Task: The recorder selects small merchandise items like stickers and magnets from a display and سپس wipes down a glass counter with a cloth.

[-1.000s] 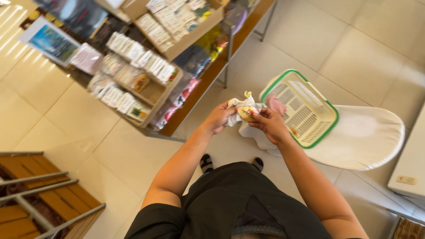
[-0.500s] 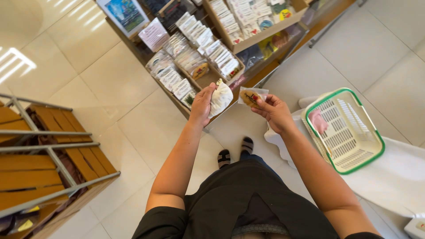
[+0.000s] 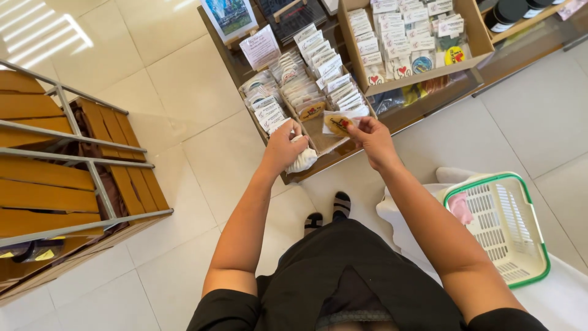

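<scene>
My left hand point(image 3: 283, 147) grips a crumpled white cloth point(image 3: 303, 160) at the front edge of a low wooden display shelf point(image 3: 318, 164). My right hand point(image 3: 371, 136) holds a small flat packet point(image 3: 338, 123) with a red motif, in clear wrap, over a wooden tray point(image 3: 304, 97) of upright rows of similar packets. Both hands are close together above the shelf's front.
A second tray point(image 3: 411, 38) of small carded items sits behind. A white basket with a green rim point(image 3: 507, 228) holding a pink item rests on a white surface at the right. A slatted wooden rack with metal rails point(image 3: 67, 165) stands left. The floor is pale tile.
My view and hands swung from the basket to the display shelf. My right hand carried the small packet over to the tray of packets; my left hand kept the white cloth.
</scene>
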